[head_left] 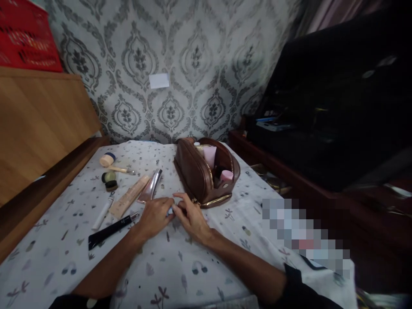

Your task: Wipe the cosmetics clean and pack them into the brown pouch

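My left hand (156,217) and my right hand (192,219) meet in front of me, fingers bent around a small light-blue item (170,210). Most of that item is hidden, so its kind cannot be made out. Just beyond my right hand stands a brown cosmetic bag (193,169), unzipped, with a pink tube (209,156) and a pink-lidded container (226,175) inside. Left of my left hand lie a black tube (111,231), a white slim tube (103,213), a beige tube (129,197) and a shiny pink tube (150,186).
Farther left are a makeup brush (119,170), a dark-blue-and-beige container (107,159) and a small green jar (109,177). A patterned white cloth (167,274) covers the surface. A wooden panel (41,133) borders the left; a large black screen (322,98) leans at right.
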`<action>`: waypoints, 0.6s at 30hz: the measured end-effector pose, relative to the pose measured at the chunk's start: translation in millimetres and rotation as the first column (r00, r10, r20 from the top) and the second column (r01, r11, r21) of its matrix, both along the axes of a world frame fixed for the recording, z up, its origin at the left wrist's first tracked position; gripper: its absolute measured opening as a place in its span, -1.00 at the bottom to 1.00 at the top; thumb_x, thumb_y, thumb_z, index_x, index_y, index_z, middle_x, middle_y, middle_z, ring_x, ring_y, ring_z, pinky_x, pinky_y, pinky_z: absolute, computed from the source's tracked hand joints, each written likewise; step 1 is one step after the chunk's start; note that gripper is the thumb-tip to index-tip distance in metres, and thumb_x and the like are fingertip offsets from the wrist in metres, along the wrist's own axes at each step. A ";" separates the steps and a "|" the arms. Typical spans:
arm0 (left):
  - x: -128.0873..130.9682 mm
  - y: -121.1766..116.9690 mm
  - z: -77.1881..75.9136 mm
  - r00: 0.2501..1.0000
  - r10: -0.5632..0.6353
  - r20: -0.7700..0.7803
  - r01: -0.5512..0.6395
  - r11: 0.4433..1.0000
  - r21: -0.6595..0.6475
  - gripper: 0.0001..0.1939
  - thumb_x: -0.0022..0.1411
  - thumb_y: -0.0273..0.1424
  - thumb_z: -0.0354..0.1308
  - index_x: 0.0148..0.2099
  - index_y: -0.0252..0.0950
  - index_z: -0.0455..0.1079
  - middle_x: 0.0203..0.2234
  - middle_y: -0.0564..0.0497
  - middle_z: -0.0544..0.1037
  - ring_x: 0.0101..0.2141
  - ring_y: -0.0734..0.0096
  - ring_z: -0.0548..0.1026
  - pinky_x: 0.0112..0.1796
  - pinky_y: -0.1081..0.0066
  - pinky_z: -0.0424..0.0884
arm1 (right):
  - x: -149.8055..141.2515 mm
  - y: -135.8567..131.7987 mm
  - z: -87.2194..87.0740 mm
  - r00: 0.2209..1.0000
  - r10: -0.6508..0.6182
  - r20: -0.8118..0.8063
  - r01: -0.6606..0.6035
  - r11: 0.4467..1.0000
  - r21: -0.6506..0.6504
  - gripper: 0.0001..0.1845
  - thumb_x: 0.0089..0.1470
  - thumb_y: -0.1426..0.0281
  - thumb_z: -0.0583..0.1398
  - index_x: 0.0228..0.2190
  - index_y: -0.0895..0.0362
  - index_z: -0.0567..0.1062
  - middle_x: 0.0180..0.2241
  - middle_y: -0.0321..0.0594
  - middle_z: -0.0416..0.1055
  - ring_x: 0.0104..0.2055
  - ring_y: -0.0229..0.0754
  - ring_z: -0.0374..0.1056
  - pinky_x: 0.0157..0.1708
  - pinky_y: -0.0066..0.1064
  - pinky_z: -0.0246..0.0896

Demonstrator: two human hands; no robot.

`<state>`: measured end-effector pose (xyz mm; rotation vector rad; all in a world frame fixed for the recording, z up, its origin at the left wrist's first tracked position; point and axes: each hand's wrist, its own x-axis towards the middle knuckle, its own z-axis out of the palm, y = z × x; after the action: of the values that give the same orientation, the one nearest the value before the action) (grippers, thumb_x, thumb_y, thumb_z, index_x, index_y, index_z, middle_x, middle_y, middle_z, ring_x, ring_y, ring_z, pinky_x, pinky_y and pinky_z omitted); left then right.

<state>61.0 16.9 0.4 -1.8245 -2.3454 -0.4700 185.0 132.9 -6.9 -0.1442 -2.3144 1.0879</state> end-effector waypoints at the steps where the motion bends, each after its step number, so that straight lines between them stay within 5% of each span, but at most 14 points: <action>1: -0.5 0.0 -0.9 1.000 0.006 0.006 -0.006 1.000 -0.002 -0.91 0.27 -0.37 0.11 -0.27 -0.28 0.38 -0.37 -0.04 0.58 -0.27 0.19 0.57 -0.28 0.33 0.35 | 0.1 -0.5 -1.0 1.000 0.002 -0.014 -0.002 1.000 0.018 -0.64 0.26 0.28 0.05 0.04 0.16 0.28 -0.59 -0.47 0.11 -0.57 -0.30 0.13 -0.46 -0.48 0.09; 10: -3.8 -0.6 -1.8 0.996 -0.026 0.080 0.020 0.997 0.080 -0.92 0.24 -0.40 0.11 -0.24 -0.27 0.40 -0.32 -0.04 0.61 -0.24 0.20 0.57 -0.26 0.36 0.34 | 9.4 1.9 12.9 0.991 -0.011 -0.130 0.032 0.987 0.159 -0.71 0.24 0.34 0.09 -0.01 0.11 0.34 -0.51 -0.38 0.27 -0.50 -0.28 0.21 -0.46 -0.47 0.14; 14: -4.4 -2.3 6.7 0.989 -0.017 0.146 0.010 0.999 0.048 -0.95 0.20 -0.42 0.14 -0.26 -0.27 0.40 -0.37 -0.03 0.61 -0.26 0.20 0.58 -0.26 0.37 0.32 | 16.7 1.3 24.9 0.979 -0.068 -0.191 0.089 0.991 0.101 -0.88 0.25 0.33 0.11 -0.26 0.11 0.41 -0.50 -0.34 0.29 -0.49 -0.31 0.21 -0.45 -0.48 0.15; 18: -4.0 -1.9 10.0 0.970 -0.011 0.244 0.012 1.000 0.000 -0.94 0.21 -0.41 0.12 -0.30 -0.28 0.39 -0.42 -0.02 0.59 -0.32 0.23 0.57 -0.30 0.39 0.30 | 20.3 1.7 32.2 0.979 -0.077 -0.190 0.079 0.997 0.002 -0.84 0.22 0.32 0.16 -0.39 0.12 0.39 -0.50 -0.35 0.27 -0.49 -0.33 0.19 -0.44 -0.49 0.15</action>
<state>57.0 15.0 10.4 -1.8777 -2.4893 -0.7342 205.3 134.6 25.3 -0.1211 -2.1256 1.0055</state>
